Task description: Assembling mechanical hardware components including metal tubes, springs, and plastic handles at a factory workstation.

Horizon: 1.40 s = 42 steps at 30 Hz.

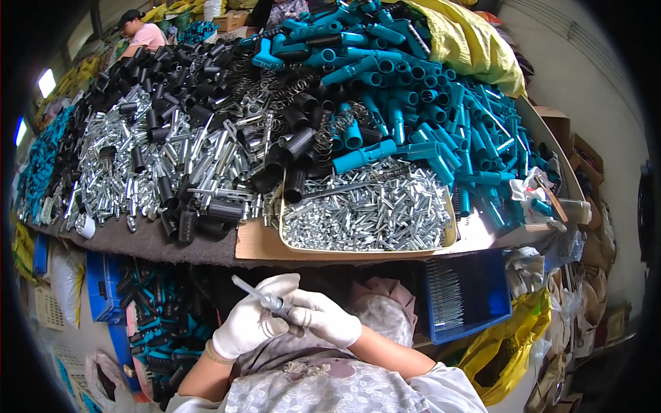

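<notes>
Both my hands wear white gloves and meet above my lap, below the table's front edge. My left hand (pixel 241 327) is closed around a slim metal shaft (pixel 249 289) with a thicker collar, its thin end pointing up and to the left. The fingers of my right hand (pixel 323 318) close on the thicker lower end, which they partly hide. On the table ahead, a cream-rimmed tray (pixel 303 248) holds a heap of small metal pins (pixel 365 213).
Teal plastic tool housings (pixel 413 103) pile up behind the tray. Black sleeves (pixel 186 76), springs and metal shafts (pixel 117 158) spread leftward. A blue bin (pixel 475 296) with springs sits at right, a box of black-and-teal tools (pixel 162 323) at left. A person (pixel 144 34) is far left.
</notes>
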Available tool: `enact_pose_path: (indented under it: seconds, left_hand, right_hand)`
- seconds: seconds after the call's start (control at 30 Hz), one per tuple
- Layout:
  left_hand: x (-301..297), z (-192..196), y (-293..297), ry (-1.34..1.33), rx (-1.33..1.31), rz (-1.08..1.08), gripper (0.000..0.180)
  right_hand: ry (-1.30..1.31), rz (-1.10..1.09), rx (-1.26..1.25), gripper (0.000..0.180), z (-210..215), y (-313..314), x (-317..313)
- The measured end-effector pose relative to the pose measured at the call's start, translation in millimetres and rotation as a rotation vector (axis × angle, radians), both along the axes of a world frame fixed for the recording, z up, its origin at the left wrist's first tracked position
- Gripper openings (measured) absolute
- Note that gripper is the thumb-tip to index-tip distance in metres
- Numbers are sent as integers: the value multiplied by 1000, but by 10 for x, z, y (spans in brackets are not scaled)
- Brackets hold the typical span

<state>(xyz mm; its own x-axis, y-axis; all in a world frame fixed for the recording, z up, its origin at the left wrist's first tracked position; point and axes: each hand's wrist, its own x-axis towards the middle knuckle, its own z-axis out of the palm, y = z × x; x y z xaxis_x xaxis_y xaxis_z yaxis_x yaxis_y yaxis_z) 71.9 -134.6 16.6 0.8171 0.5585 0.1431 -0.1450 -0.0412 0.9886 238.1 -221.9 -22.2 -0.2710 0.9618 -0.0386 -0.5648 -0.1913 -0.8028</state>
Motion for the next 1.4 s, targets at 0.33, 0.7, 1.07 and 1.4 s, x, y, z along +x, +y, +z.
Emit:
enact_pose_path:
  seconds: [0.33, 0.7, 1.07, 1.4]
  left_hand:
    - [-73, 401, 62, 249, 664, 87, 44]
    - [52, 505, -33, 106, 443, 29, 39]
    - [3, 418, -10, -89, 470, 179, 44]
    - [66, 272, -16, -8, -35, 223, 45]
  right_hand:
    - [-1404, -824, 743, 15, 1273, 319, 1091]
    - [-1899, -748, 380, 25, 1780, 1808, 2081]
    - [-1954, -903, 175, 25, 2083, 1786, 2517]
    - [-1317, -1328, 245, 19, 1940, 1263, 2664]
